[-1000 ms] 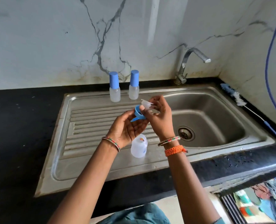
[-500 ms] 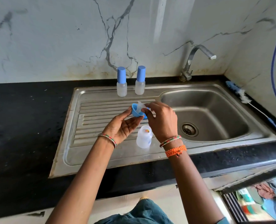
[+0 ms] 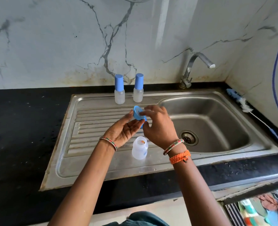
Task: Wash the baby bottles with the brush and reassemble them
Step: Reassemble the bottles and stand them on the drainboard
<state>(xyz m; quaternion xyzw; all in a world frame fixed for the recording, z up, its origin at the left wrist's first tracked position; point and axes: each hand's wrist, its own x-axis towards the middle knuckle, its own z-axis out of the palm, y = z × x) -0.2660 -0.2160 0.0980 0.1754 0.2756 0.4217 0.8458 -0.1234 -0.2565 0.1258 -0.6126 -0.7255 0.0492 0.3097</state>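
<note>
Head view: left hand [image 3: 124, 130] palm-up, fingertips supporting the blue plastic screw collar [image 3: 139, 115] above the steel sink's ribbed drainboard [image 3: 92, 128]. Right hand [image 3: 159, 126] pinches the collar's far side, fingers curled; whether the teat sits inside it, can't tell. Open translucent plastic bottle body [image 3: 139, 150] upright near the drainboard's front edge, below both hands. Two capped translucent bottles with blue caps [image 3: 119, 89] upright at the drainboard's back edge. Blue-handled white-bristle bottle brush [image 3: 255, 115] lies along the sink's right rim.
</note>
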